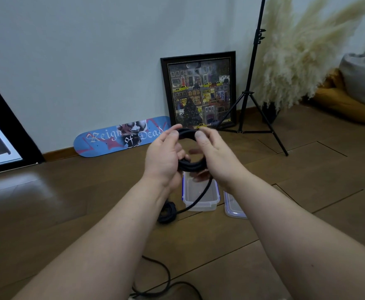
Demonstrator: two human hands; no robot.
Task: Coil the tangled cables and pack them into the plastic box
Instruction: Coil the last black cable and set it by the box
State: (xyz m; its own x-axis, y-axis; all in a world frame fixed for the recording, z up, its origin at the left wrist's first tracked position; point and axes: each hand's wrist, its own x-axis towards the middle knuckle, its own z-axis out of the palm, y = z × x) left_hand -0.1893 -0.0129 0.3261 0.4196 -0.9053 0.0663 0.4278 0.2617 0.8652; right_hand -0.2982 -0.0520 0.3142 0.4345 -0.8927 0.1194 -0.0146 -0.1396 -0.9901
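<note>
Both hands hold a black cable coil (189,166) in the air above the floor. My left hand (163,156) grips its left side, thumb at the top. My right hand (217,154) pinches the right side with thumb on the top strand. A loose tail (201,194) hangs from the coil, crosses the clear plastic box (200,192) and runs to a small black cable bundle (166,213) on the floor left of the box. The box stands open with blue-trimmed rim. More black cable (162,276) lies on the floor between my forearms.
The box's lid (234,207) lies right of the box. A blue skateboard deck (121,136) and a framed picture (200,92) lean on the wall. A black tripod (253,105), pampas grass (300,57) and cushions (354,98) stand right. A dark frame (2,135) leans left.
</note>
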